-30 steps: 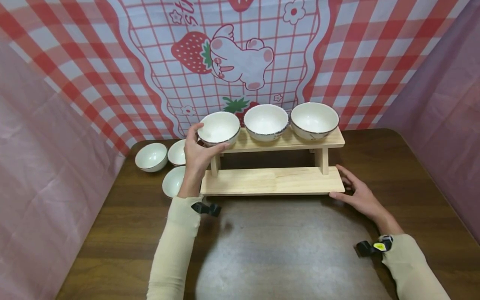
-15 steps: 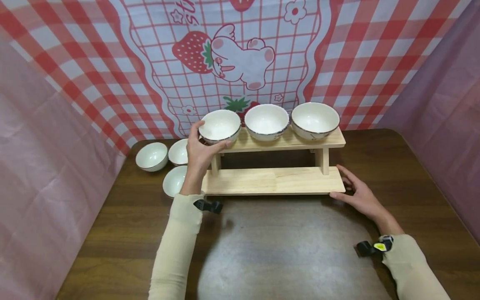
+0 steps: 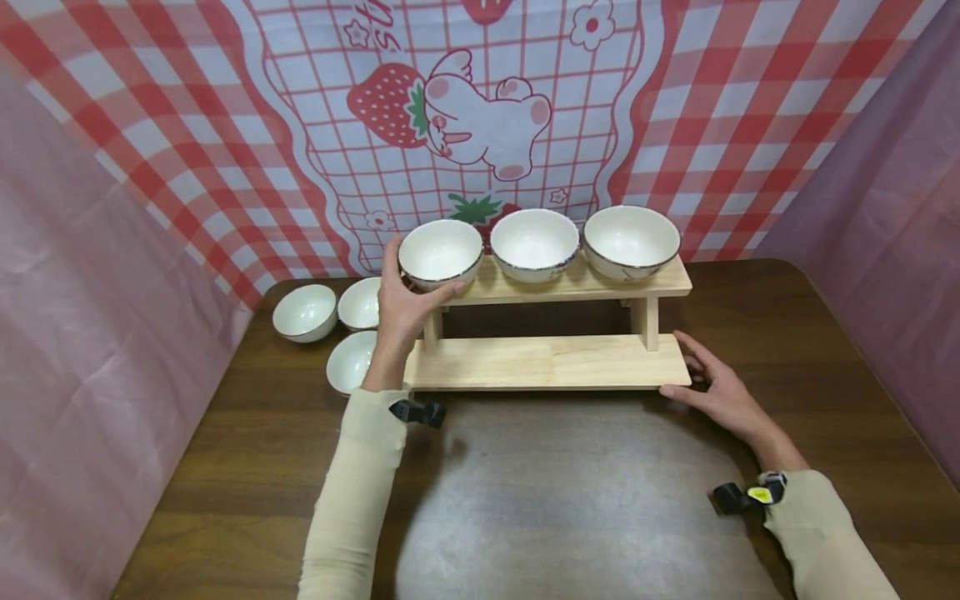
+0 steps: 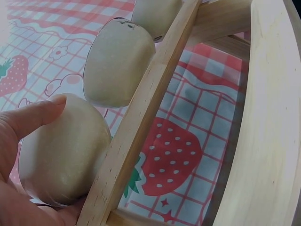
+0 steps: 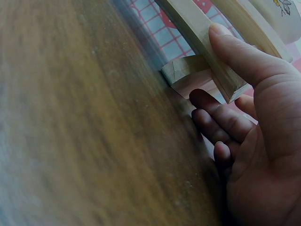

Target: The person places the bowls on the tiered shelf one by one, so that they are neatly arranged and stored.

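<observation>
A two-tier wooden shelf (image 3: 547,362) stands on the table with three white bowls along its top board. My left hand (image 3: 401,312) holds the leftmost bowl (image 3: 441,254), thumb at its front and fingers around its left side. In the left wrist view that bowl (image 4: 66,150) sits at the end of the top board, the thumb and other fingers on its outside. The middle bowl (image 3: 535,246) and right bowl (image 3: 632,242) stand beside it. My right hand (image 3: 720,396) grips the right end of the lower board, thumb on the front edge and fingers at the side.
Three smaller white bowls stand left of the shelf: one at the far left (image 3: 305,314), one behind my left hand (image 3: 360,304) and one nearer the front (image 3: 350,362), partly hidden by my wrist. A checked strawberry cloth (image 3: 322,125) hangs behind the table (image 3: 247,467).
The left bowl has shifted very slightly back and right with my left hand, whose fingertip has slid from the rim to the outside. My right hand stays at the shelf end.
</observation>
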Tool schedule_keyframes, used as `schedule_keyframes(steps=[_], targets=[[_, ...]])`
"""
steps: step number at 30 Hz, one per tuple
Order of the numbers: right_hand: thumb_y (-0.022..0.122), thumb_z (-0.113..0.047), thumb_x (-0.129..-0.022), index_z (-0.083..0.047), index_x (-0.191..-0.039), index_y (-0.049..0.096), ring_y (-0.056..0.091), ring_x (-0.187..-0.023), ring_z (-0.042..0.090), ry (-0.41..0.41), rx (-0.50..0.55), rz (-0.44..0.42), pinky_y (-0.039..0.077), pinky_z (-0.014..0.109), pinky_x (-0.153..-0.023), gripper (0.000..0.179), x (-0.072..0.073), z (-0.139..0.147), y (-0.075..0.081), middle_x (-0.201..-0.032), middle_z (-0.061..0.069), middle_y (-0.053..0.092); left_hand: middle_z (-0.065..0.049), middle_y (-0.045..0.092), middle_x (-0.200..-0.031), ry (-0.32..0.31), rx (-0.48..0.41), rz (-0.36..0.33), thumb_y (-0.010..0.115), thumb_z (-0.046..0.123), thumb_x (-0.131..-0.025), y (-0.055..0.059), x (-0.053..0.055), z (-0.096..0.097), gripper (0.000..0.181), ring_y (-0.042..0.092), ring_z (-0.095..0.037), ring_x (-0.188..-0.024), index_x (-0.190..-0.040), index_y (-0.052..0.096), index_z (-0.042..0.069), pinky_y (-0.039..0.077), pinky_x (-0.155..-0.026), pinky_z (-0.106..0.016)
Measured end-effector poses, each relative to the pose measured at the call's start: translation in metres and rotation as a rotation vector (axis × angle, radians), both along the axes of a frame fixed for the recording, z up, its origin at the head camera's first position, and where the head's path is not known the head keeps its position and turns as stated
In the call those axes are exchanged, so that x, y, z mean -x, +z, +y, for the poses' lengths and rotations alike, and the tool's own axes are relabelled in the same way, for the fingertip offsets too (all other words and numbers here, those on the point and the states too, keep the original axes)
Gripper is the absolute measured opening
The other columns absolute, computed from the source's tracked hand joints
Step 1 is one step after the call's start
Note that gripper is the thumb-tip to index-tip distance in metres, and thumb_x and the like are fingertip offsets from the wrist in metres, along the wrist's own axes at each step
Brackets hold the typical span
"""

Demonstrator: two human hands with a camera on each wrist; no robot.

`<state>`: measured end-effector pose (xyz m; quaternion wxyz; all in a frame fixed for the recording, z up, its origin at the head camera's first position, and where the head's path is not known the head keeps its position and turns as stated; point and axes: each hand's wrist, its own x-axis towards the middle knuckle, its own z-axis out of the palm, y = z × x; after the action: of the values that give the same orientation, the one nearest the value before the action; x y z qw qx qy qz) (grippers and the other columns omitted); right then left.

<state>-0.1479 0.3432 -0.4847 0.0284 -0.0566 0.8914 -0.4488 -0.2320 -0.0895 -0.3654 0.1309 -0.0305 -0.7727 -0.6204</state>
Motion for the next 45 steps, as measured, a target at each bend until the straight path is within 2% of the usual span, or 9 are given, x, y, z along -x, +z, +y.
schedule_keyframes(steps=[9,13,16,23,27,36,45], targets=[[0.074,-0.025,-0.091,-0.012,-0.160,0.019,0.046,-0.097,-0.019,-0.001,-0.009,-0.001,0.037,0.013,-0.080,0.089,-0.001,0.001,0.003,-0.136,0.033,0.056,-0.012,0.029,-0.163,-0.047,0.009,-0.031,0.089,0.014,-0.072,0.005,-0.007,-0.006,0.121,0.037,-0.028,-0.147,-0.161,0.009,0.022,0.035,-0.121,-0.043],[0.074,-0.024,-0.091,-0.012,-0.160,0.019,0.045,-0.097,-0.019,-0.002,-0.014,0.000,0.037,0.013,-0.079,0.089,-0.001,0.001,0.004,-0.137,0.033,0.056,-0.011,0.019,-0.168,-0.040,0.006,-0.033,0.089,0.013,-0.072,0.008,-0.011,-0.013,0.121,0.024,-0.026,-0.154,-0.162,0.008,0.024,0.027,-0.126,-0.043],[0.074,-0.024,-0.091,-0.013,-0.160,0.019,0.045,-0.098,-0.020,0.002,-0.013,0.001,0.037,0.013,-0.079,0.089,-0.001,0.001,0.004,-0.138,0.033,0.055,-0.010,0.013,-0.169,-0.026,0.020,-0.006,0.089,0.011,-0.073,0.008,-0.016,-0.022,0.120,0.016,-0.026,-0.157,-0.162,0.008,0.020,0.024,-0.126,-0.046],[0.074,-0.024,-0.091,-0.012,-0.160,0.020,0.046,-0.098,-0.019,0.005,-0.008,0.006,0.037,0.013,-0.080,0.089,0.001,-0.001,0.003,-0.138,0.033,0.055,-0.009,0.016,-0.169,-0.004,0.013,0.064,0.087,0.006,-0.073,0.006,-0.029,-0.050,0.116,0.018,-0.026,-0.156,-0.161,0.013,0.018,0.022,-0.127,-0.045],[0.074,-0.023,-0.091,-0.011,-0.160,0.019,0.046,-0.098,-0.018,0.006,0.001,0.003,0.038,0.013,-0.080,0.089,0.001,-0.002,0.003,-0.137,0.033,0.056,-0.009,0.017,-0.168,0.016,0.010,0.075,0.085,0.000,-0.073,0.004,-0.037,-0.069,0.114,0.019,-0.025,-0.155,-0.161,0.013,0.017,0.021,-0.127,-0.045],[0.074,-0.023,-0.091,-0.011,-0.160,0.020,0.046,-0.098,-0.019,0.002,-0.001,0.006,0.038,0.013,-0.080,0.089,0.001,-0.001,0.002,-0.137,0.033,0.056,-0.012,0.022,-0.166,0.081,0.059,0.055,0.082,-0.001,-0.075,-0.007,-0.056,-0.106,0.109,0.025,-0.031,-0.153,-0.160,0.016,0.014,0.025,-0.125,-0.051],[0.074,-0.024,-0.091,-0.011,-0.160,0.019,0.045,-0.098,-0.021,0.002,-0.006,0.001,0.037,0.012,-0.080,0.089,0.000,0.000,0.000,-0.138,0.034,0.055,-0.012,0.026,-0.164,0.113,0.026,0.019,0.081,-0.003,-0.075,-0.016,-0.065,-0.123,0.105,0.027,-0.028,-0.151,-0.158,0.020,0.015,0.024,-0.125,-0.049]])
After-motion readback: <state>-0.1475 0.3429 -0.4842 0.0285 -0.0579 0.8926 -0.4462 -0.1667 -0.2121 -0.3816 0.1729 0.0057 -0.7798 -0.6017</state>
